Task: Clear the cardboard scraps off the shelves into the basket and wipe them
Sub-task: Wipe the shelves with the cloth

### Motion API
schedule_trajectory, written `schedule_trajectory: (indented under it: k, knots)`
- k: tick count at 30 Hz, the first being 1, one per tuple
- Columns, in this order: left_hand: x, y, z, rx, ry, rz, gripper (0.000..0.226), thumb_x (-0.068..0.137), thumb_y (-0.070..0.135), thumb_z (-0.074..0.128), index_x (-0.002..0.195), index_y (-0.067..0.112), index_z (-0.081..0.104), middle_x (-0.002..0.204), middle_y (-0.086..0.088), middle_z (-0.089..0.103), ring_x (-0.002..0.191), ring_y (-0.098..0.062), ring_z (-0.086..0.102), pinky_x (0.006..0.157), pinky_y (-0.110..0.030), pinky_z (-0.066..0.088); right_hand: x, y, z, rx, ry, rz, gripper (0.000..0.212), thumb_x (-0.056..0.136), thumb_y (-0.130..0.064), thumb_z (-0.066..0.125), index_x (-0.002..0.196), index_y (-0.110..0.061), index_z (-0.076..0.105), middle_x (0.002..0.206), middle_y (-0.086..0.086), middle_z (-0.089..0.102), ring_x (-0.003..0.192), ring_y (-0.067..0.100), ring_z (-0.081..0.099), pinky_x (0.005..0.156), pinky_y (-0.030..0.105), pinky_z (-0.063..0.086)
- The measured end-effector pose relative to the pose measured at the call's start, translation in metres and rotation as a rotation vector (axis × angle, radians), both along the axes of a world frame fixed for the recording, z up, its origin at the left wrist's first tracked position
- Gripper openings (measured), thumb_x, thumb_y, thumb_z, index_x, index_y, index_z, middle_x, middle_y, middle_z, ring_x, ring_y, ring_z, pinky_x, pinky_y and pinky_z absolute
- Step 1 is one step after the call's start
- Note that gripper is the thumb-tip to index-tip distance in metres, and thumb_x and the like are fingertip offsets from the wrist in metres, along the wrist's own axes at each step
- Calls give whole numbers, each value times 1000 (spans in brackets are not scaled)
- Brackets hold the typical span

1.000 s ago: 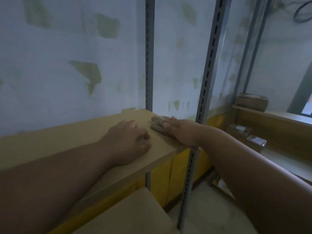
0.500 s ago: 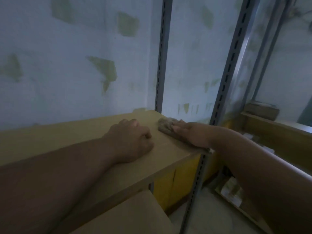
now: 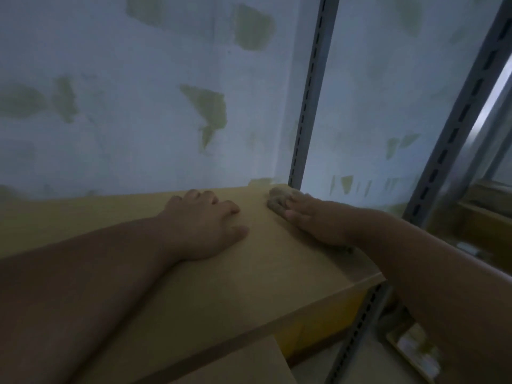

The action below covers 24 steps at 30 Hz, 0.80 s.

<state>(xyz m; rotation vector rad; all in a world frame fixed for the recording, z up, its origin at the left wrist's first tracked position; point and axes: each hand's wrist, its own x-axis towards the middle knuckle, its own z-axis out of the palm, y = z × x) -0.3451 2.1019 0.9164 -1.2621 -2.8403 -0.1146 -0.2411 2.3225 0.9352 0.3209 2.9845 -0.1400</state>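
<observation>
A tan wooden shelf (image 3: 266,275) runs across the view at chest height. My left hand (image 3: 205,225) rests on its top, palm down with the fingers loosely curled and nothing in it. My right hand (image 3: 318,220) lies flat near the shelf's far right corner and presses a grey-brown cloth (image 3: 278,200) against the board; only the cloth's far end shows past my fingertips. No cardboard scraps or basket appear in view.
Slotted grey metal uprights stand at the back corner (image 3: 310,106) and the front right (image 3: 454,134) of the shelf. A lower shelf board (image 3: 243,367) sits below. A peeling pale wall (image 3: 138,120) closes the back. Another wooden shelf (image 3: 482,217) is at the right.
My right hand has slid the cloth toward the back right corner, close to the rear upright. My head has moved closer and tilted up. My left hand has stayed put.
</observation>
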Motion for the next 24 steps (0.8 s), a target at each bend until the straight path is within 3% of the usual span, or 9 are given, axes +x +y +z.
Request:
schedule_trajectory:
  k: [6, 11, 14, 18, 21, 24]
  knots:
    - [-1, 4, 0, -6, 10, 3, 66, 86, 78, 26, 146, 48, 29, 152, 3, 35, 140, -24, 30, 113, -48, 28, -76, 27, 0, 70, -9, 78, 83, 81, -72, -2, 154, -34, 5, 163, -7, -7, 149, 20, -8, 120, 52, 2]
    - [-6, 4, -1, 20, -7, 16, 67, 83, 81, 26, 143, 51, 31, 149, 5, 36, 138, -21, 31, 111, -49, 29, -75, 17, 6, -9, 35, 107, 57, 101, -53, 12, 154, -35, 9, 163, -11, -4, 148, 15, 1, 120, 45, 6]
    - [-4, 2, -2, 10, -10, 11, 66, 83, 81, 25, 142, 53, 30, 149, 6, 35, 138, -20, 30, 112, -48, 28, -51, 4, 9, -152, 48, 59, 59, 99, -62, 18, 152, -41, 6, 162, -10, 8, 145, 17, 19, 115, 37, 13]
    - [-6, -2, 0, 18, -28, 17, 67, 83, 81, 25, 144, 53, 30, 151, 8, 34, 139, -21, 30, 113, -48, 27, -56, 10, 19, -130, 51, 25, 53, 102, -54, 14, 153, -40, 11, 161, -10, 13, 147, 17, 17, 114, 32, 11]
    - [-5, -1, 0, 15, -31, 10, 68, 84, 80, 26, 145, 52, 30, 152, 8, 34, 140, -21, 30, 114, -47, 27, -76, 17, 19, -121, 49, 19, 62, 96, -63, 15, 153, -38, 14, 161, -14, 10, 148, 15, 13, 118, 35, 8]
    - [-7, 3, 0, 31, -36, 17, 67, 83, 81, 29, 143, 52, 32, 150, 8, 35, 140, -20, 30, 114, -47, 27, -90, 23, 16, -92, 47, -37, 56, 102, -54, 17, 153, -31, 22, 159, -8, 20, 145, 17, 22, 113, 33, 14]
